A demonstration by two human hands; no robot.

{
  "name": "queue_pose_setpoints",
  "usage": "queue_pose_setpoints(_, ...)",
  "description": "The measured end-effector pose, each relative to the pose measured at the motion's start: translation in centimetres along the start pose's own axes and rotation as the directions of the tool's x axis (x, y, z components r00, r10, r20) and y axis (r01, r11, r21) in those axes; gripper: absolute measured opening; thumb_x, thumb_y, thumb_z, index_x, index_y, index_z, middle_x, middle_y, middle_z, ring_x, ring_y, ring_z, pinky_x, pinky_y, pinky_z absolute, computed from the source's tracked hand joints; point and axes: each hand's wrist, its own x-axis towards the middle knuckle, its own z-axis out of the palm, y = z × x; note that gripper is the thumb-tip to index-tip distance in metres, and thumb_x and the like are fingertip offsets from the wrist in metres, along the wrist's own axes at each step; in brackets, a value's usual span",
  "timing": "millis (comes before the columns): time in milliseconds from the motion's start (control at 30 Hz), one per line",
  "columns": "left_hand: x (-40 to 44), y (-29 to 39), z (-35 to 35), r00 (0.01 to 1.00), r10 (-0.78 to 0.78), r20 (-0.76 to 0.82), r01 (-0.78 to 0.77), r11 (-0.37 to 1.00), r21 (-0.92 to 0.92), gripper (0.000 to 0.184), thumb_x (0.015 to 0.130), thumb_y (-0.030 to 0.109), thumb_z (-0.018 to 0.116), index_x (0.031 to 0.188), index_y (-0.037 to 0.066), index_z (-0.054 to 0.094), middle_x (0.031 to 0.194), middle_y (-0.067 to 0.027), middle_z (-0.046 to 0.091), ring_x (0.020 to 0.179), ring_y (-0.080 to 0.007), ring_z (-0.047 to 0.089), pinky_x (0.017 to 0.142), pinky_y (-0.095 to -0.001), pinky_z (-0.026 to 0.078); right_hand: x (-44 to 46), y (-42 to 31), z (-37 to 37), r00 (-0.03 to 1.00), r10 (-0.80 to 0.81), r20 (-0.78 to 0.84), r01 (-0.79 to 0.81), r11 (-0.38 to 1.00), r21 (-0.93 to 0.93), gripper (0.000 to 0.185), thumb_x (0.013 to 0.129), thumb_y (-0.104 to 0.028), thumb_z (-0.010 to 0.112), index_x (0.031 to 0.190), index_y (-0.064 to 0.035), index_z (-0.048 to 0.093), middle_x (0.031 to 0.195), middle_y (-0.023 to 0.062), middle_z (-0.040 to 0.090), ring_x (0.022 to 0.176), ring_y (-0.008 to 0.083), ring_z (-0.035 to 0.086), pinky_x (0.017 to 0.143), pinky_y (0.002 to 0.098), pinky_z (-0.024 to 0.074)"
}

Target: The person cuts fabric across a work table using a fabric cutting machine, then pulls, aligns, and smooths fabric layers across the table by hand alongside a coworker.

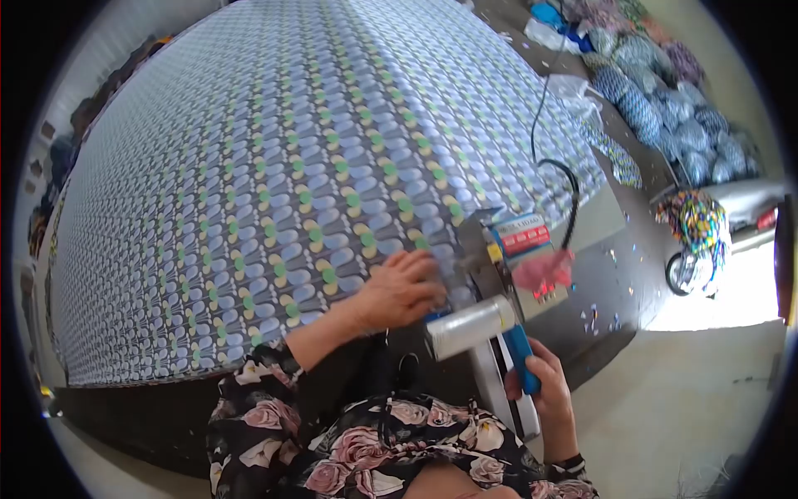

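My right hand (542,384) is closed round the blue handle of a lint roller (471,326), held near the table's front edge. Its shiny, whitish cylinder points left, toward my other hand. Palm down, my left hand (401,289) lies on the patterned fabric (274,208), fingers stretched out and a little blurred by motion. The fabric, printed with blue, green and yellow shapes on grey, is spread wide over the table. Just beyond the roller stands a red, white and blue box-like unit (522,235), with a pink cloth (542,270) against it.
A black coiled cable (573,200) runs up from the unit across the fabric. Beneath the roller, a white rail (501,387) extends toward me. Bundled cloth in plastic bags (665,108) is piled at the upper right, near a multicoloured bundle (697,220) and a wheel (683,274).
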Motion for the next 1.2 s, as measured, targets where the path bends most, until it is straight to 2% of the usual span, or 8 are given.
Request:
queue_pose_setpoints(267, -0.3, -0.1, -0.3, 1.000, -0.021, 0.008, 0.022, 0.996, -0.088, 0.026, 0.079, 0.024, 0.062, 0.103, 0.016, 0.061, 0.115, -0.0099, 0.048, 0.120, -0.0297, 0.039, 0.099, -0.0446, 0.031, 27.8, -11.2, 10.9, 0.993, -0.121, -0.007, 0.121, 0.986, 0.113, 0.041, 0.092, -0.039, 0.049, 0.101, 0.0006, 0.055, 0.080, 0.0176, 0.064, 0.067, 0.0258, 0.064, 0.054, 0.0346, 0.0505)
queue_pose_setpoints(300, -0.4, 0.0, -0.3, 1.000, -0.025, -0.002, 0.024, 0.996, -0.081, 0.026, 0.079, 0.024, 0.062, 0.103, 0.016, 0.061, 0.115, -0.0099, 0.048, 0.120, -0.0297, 0.039, 0.099, -0.0446, 0.031, 33.6, -12.8, 11.1, 0.949, -0.198, 0.244, 0.174, 0.978, 0.118, 0.046, 0.092, -0.042, 0.049, 0.111, 0.0000, 0.050, 0.090, 0.0181, 0.063, 0.072, 0.0292, 0.064, 0.062, 0.0392, 0.0539)
queue_pose_setpoints(500, -0.5, -1.0, -0.4, 1.000, -0.007, 0.009, 0.009, 0.970, -0.243, 0.024, 0.080, 0.023, 0.060, 0.103, 0.014, 0.061, 0.115, -0.0105, 0.046, 0.121, -0.0290, 0.037, 0.097, -0.0432, 0.031, 38.0, -20.0, 16.7, 0.782, -0.613, 0.113, 0.586, 0.661, -0.469, 0.062, 0.089, -0.044, 0.052, 0.131, -0.0030, 0.035, 0.118, 0.0157, 0.053, 0.101, 0.0242, 0.057, 0.074, 0.0379, 0.0503)
queue_pose_setpoints(700, -0.5, -1.3, -0.6, 1.000, 0.030, -0.004, -0.030, 0.968, -0.248, 0.021, 0.083, 0.025, 0.059, 0.101, 0.014, 0.058, 0.114, -0.0101, 0.046, 0.119, -0.0289, 0.038, 0.094, -0.0431, 0.032, 37.1, -11.2, -1.7, 0.770, -0.638, -0.031, 0.178, 0.261, -0.949, 0.078, 0.081, -0.040, 0.062, 0.137, 0.0045, 0.030, 0.140, 0.0245, 0.035, 0.132, 0.0340, 0.033, 0.107, 0.0378, 0.0270)
queue_pose_setpoints(800, -0.6, -1.2, 0.0, 0.997, 0.024, -0.068, -0.042, 0.958, -0.285, 0.020, 0.082, 0.022, 0.060, 0.100, 0.013, 0.060, 0.114, -0.0106, 0.047, 0.118, -0.0285, 0.039, 0.094, -0.0418, 0.032, 32.6, -4.1, -7.9, 0.754, -0.609, -0.247, -0.249, 0.083, -0.965, 0.062, 0.077, -0.041, 0.065, 0.113, 0.0069, 0.050, 0.110, 0.0280, 0.056, 0.108, 0.0411, 0.052, 0.089, 0.0475, 0.0409)
queue_pose_setpoints(1000, -0.6, -0.7, -0.2, 0.999, 0.024, -0.029, -0.030, 0.973, -0.230, 0.024, 0.081, 0.021, 0.062, 0.104, 0.014, 0.062, 0.115, -0.0095, 0.047, 0.119, -0.0270, 0.039, 0.095, -0.0417, 0.032, 30.2, 0.6, -12.9, 0.683, -0.715, -0.152, 0.039, 0.243, -0.969, 0.029, 0.080, -0.023, 0.059, 0.071, 0.0023, 0.050, 0.066, 0.0145, 0.060, 0.063, 0.0308, 0.061, 0.058, 0.0439, 0.0467)
queue_pose_setpoints(1067, -0.6, -0.6, -0.2, 1.000, 0.024, -0.018, -0.028, 0.977, -0.211, 0.025, 0.081, 0.021, 0.062, 0.105, 0.014, 0.062, 0.115, -0.0091, 0.047, 0.119, -0.0268, 0.039, 0.095, -0.0417, 0.032, 25.2, -0.4, -7.8, 0.896, -0.355, -0.267, 0.097, 0.744, -0.661, 0.017, 0.084, -0.015, 0.053, 0.073, -0.0019, 0.050, 0.065, 0.0073, 0.056, 0.059, 0.0177, 0.060, 0.050, 0.0316, 0.0441)
queue_pose_setpoints(1200, -0.6, -0.3, -0.4, 0.999, 0.033, -0.013, -0.035, 0.987, -0.158, 0.026, 0.080, 0.021, 0.062, 0.105, 0.016, 0.063, 0.115, -0.0086, 0.048, 0.119, -0.0265, 0.040, 0.096, -0.0415, 0.032, 18.1, -1.7, -0.8, 0.941, -0.273, -0.201, 0.183, 0.908, -0.378, 0.012, 0.087, -0.011, 0.051, 0.076, -0.0067, 0.050, 0.062, -0.0001, 0.050, 0.055, 0.0076, 0.053, 0.045, 0.0229, 0.0363)
